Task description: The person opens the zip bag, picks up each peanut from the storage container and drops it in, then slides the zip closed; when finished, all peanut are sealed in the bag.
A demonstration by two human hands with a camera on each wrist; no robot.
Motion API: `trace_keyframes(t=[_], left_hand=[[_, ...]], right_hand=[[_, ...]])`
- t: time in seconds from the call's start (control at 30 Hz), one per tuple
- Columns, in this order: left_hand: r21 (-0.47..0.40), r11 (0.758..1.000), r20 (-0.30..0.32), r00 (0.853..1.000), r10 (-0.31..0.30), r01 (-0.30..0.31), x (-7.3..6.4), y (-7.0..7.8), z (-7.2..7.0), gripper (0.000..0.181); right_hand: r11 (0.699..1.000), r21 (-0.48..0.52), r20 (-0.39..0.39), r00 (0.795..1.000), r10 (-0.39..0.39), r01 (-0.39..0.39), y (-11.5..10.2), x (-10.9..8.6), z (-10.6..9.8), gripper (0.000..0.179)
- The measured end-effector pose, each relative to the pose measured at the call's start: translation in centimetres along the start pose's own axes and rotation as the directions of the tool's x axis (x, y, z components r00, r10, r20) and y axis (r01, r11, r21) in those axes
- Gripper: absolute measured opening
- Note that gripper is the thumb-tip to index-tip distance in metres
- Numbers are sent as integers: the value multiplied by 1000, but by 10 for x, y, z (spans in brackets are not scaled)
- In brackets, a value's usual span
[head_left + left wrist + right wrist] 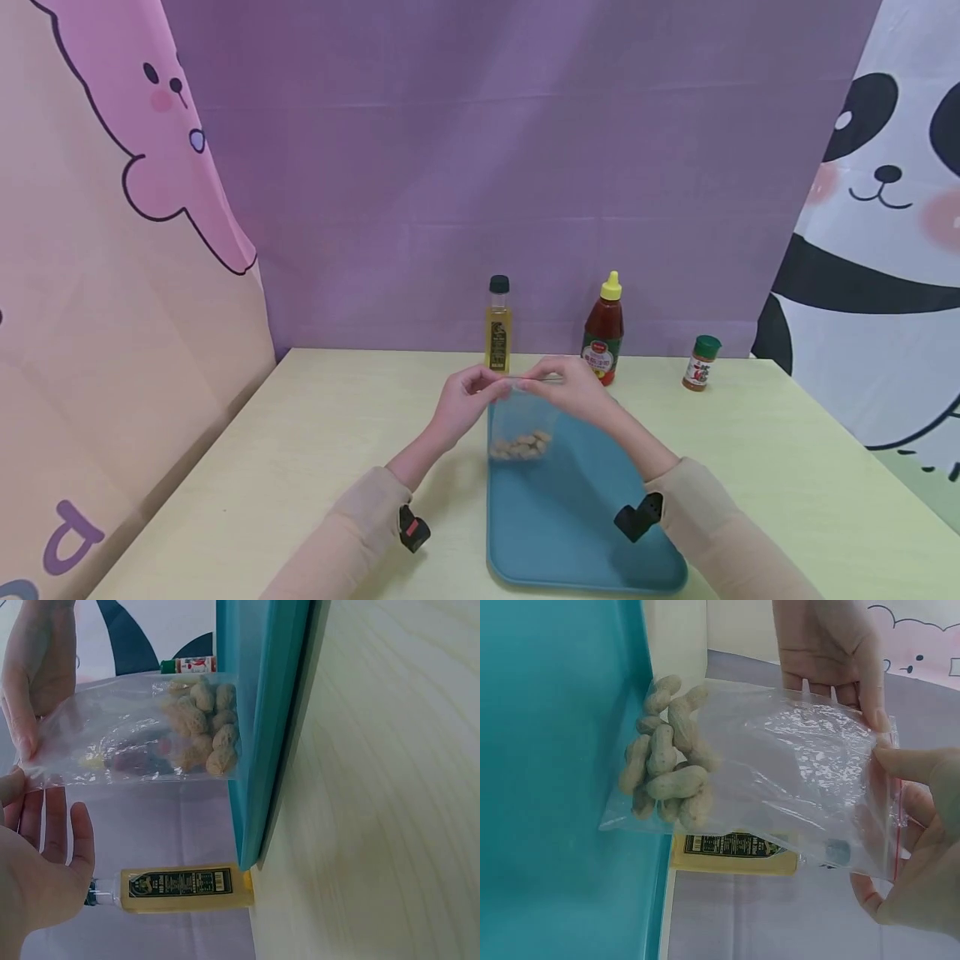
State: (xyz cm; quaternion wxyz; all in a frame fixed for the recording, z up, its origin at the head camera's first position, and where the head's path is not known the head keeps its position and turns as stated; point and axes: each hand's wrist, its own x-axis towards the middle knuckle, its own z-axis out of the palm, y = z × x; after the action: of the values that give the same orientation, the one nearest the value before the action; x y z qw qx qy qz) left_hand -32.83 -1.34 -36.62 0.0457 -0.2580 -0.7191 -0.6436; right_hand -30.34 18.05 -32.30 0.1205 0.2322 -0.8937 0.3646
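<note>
A clear zip bag hangs upright over the far left part of the blue tray. Peanuts in their shells lie bunched at its bottom. My left hand pinches the bag's top edge between thumb and fingers. Close beside it, my right hand pinches the same edge, thumb toward the left thumb. A red zip line runs along this top edge in the right wrist view. Whether the bag's bottom touches the tray, I cannot tell.
Behind the hands stand an oil bottle with a dark cap and a red sauce bottle with a yellow tip. A small green-capped spice jar is at the far right of the pale table. A purple curtain hangs behind.
</note>
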Motion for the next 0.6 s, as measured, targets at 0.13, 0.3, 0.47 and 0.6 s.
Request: trace_keyframes(t=[0.13,0.3,0.47,0.6], left_hand=[[40,999,3,1000,4,-5,-8,18,0,18],[107,994,-6,999,36,-35,-14,31,-1,17],[127,991,-11,999,44,-42,-3,9,-3,18],[109,994,-24,999,31,-29,3,-4,-6,20]], right_hand=[[999,-26,-13,1000,-26,25,-1,0,0,18],[997,-57,-24,998,-50,49,1,0,-1,15],[995,-77,-41,997,-64,61,5,-1,-3,13],[994,-86,-49,996,-73,69,9,-1,-4,12]])
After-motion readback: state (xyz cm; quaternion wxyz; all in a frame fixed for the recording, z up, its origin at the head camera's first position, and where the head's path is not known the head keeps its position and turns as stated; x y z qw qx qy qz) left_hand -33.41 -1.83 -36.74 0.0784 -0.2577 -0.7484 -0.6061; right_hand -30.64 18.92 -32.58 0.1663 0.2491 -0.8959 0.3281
